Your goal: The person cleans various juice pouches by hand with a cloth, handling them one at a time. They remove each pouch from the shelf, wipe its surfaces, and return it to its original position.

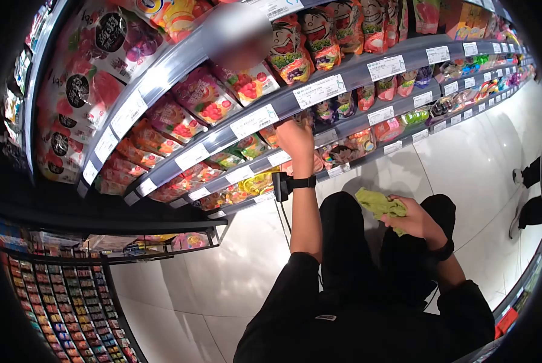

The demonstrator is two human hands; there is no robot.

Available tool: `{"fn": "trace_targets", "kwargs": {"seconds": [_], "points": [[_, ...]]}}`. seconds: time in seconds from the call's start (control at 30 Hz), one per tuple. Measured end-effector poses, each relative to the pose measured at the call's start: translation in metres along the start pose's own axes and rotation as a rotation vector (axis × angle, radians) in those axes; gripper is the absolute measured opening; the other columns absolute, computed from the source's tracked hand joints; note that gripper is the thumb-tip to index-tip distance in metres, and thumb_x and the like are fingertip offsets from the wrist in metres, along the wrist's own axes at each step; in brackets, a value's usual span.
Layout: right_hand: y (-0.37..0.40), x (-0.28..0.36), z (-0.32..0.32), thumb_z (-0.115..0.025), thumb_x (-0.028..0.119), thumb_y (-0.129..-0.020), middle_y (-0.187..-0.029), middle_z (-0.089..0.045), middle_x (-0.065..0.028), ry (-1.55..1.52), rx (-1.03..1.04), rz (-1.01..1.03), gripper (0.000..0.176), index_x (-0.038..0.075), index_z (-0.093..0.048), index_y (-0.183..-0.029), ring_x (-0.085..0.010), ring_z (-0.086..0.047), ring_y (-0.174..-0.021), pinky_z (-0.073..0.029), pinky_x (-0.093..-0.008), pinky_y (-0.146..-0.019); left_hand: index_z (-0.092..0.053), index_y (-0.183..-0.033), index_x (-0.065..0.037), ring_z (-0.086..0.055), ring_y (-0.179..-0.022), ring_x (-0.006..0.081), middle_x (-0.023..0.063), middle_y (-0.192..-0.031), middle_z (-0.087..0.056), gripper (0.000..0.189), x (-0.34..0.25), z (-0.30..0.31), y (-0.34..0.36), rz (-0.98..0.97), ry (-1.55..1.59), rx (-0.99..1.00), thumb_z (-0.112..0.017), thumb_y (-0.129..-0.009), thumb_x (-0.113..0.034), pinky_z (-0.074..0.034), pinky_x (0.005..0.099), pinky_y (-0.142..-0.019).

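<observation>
My left hand [296, 140] reaches in at a lower shelf, just under a price-label strip [319, 91]. Its fingers disappear among the snack packets there, so their grip is hidden. Small dark purple packets [325, 112] sit right beside it. Over my right knee, my right hand [421, 222] is closed around a crumpled yellow-green cloth [377, 202], which bulges out to the left of the fingers. A black band with a small box [281, 186] is strapped to my left wrist.
Tiered shelves curve across the top, holding large fruit-printed bags [80, 91], cartoon-faced pouches [321, 36] and pink pouches [204, 94]. A rack of small colourful packs [59, 302] stands lower left. At the right edge, another person's dark shoe [516, 225] shows on the tiled floor [452, 163].
</observation>
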State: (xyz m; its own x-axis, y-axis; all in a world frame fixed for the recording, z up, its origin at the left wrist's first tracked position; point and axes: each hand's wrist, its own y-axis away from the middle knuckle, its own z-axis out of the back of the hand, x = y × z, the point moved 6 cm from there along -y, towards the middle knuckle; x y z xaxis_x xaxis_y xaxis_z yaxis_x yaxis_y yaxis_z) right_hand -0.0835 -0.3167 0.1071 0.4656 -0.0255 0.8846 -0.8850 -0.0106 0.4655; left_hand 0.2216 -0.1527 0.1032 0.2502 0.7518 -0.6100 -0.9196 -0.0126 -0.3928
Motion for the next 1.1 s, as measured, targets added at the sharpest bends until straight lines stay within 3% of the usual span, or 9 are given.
{"fn": "trace_targets", "kwargs": {"seconds": [0.3, 0.37, 0.57, 0.7, 0.77, 0.83, 0.9, 0.97, 1.1], "points": [[-0.031, -0.02, -0.011, -0.073, 0.016, -0.092, -0.089, -0.064, -0.0007, -0.037, 0.036, 0.025, 0.028, 0.0, -0.061, -0.113, -0.0065, -0.058, -0.078, -0.05, -0.0259, -0.072, -0.061, -0.12, -0.004, -0.057, -0.102, 0.0441, 0.024, -0.109, -0.061, 0.057, 0.011, 0.032, 0.038, -0.362, 0.081, -0.156, -0.082, -0.068, 0.001, -0.047, 0.0478, -0.09], [-0.037, -0.023, -0.009, -0.073, 0.015, -0.092, -0.088, -0.064, -0.0004, -0.056, 0.017, 0.032, 0.027, 0.001, -0.061, -0.112, -0.0072, -0.059, -0.076, -0.05, -0.0258, -0.071, -0.059, -0.122, -0.004, -0.061, -0.108, 0.0383, 0.0188, -0.113, -0.066, 0.057, 0.028, 0.01, 0.035, -0.209, 0.6, 0.143, -0.078, -0.07, 0.005, -0.048, 0.0442, -0.096], [-0.044, -0.02, -0.006, -0.07, 0.013, -0.094, -0.097, -0.065, -0.0034, -0.199, -0.072, 0.102, 0.032, 0.002, -0.059, -0.121, -0.0105, -0.063, -0.078, -0.052, -0.0258, -0.063, -0.068, -0.11, 0.0, -0.069, -0.105, 0.0247, 0.0137, -0.115, -0.072, 0.023, 0.027, 0.011, 0.035, -0.435, 0.619, 0.084, -0.066, -0.087, -0.001, -0.05, 0.035, -0.096], [-0.034, -0.003, 0.006, -0.063, 0.017, -0.098, -0.107, -0.063, -0.0039, -0.279, -0.253, 0.261, 0.033, 0.0, -0.057, -0.126, -0.012, -0.061, -0.093, -0.051, -0.0285, -0.08, -0.066, -0.108, 0.0, -0.067, -0.086, 0.0221, 0.0106, -0.097, -0.07, 0.02, 0.003, 0.043, 0.068, -0.134, 0.761, 0.238, -0.068, -0.095, -0.016, -0.051, 0.035, -0.081], [-0.032, 0.008, 0.007, -0.06, 0.019, -0.099, -0.117, -0.061, -0.0072, -0.33, -0.281, 0.366, 0.038, 0.0, -0.055, -0.131, -0.0149, -0.06, -0.102, -0.05, -0.0314, -0.086, -0.058, -0.122, 0.001, -0.062, -0.1, 0.0169, 0.0082, -0.109, -0.067, 0.032, -0.002, 0.036, 0.1, -0.023, 0.946, 0.366, -0.065, -0.1, -0.021, -0.05, 0.0337, -0.088], [-0.015, 0.046, 0.003, -0.057, 0.023, -0.097, -0.134, -0.05, -0.0148, 0.142, -0.456, 0.735, 0.048, 0.0, -0.051, -0.139, -0.0237, -0.053, -0.118, -0.045, -0.0377, -0.099, -0.039, -0.147, -0.003, -0.054, -0.122, 0.0174, 0.0112, -0.136, -0.055, 0.052, -0.002, 0.015, 0.145, 0.298, 1.339, 0.61, -0.059, -0.105, -0.025, -0.044, 0.0331, -0.104], [-0.016, 0.061, -0.011, -0.06, 0.025, -0.094, -0.142, -0.043, -0.0217, 0.238, -0.438, 0.755, 0.055, -0.001, -0.05, -0.141, -0.0352, -0.047, -0.127, -0.039, -0.043, -0.108, -0.033, -0.153, -0.007, -0.054, -0.127, 0.0189, 0.0106, -0.14, -0.053, 0.056, -0.024, 0.02, 0.181, 0.572, 1.521, 0.793, -0.055, -0.106, -0.03, -0.044, 0.0352, -0.107], [-0.021, 0.07, -0.034, -0.061, 0.025, -0.093, -0.146, -0.043, -0.0231, 0.765, -0.527, 0.85, 0.054, 0.0, -0.052, -0.14, -0.0437, -0.044, -0.134, -0.037, -0.0474, -0.112, -0.032, -0.154, -0.01, -0.054, -0.13, 0.0209, 0.0105, -0.145, -0.051, 0.056, -0.034, 0.019, 0.211, 0.773, 1.67, 0.911, -0.049, -0.108, -0.036, -0.047, 0.0367, -0.107], [-0.033, 0.058, -0.062, -0.062, 0.025, -0.092, -0.15, -0.044, -0.0194, 1.069, -0.395, 0.81, 0.05, 0.003, -0.057, -0.135, -0.0457, -0.038, -0.14, -0.035, -0.0513, -0.115, -0.039, -0.15, -0.01, -0.06, -0.125, 0.0238, 0.0111, -0.142, -0.055, 0.057, -0.019, 0.017, 0.226, 0.965, 1.759, 0.898, -0.037, -0.109, -0.049, -0.051, 0.0387, -0.104]]}}
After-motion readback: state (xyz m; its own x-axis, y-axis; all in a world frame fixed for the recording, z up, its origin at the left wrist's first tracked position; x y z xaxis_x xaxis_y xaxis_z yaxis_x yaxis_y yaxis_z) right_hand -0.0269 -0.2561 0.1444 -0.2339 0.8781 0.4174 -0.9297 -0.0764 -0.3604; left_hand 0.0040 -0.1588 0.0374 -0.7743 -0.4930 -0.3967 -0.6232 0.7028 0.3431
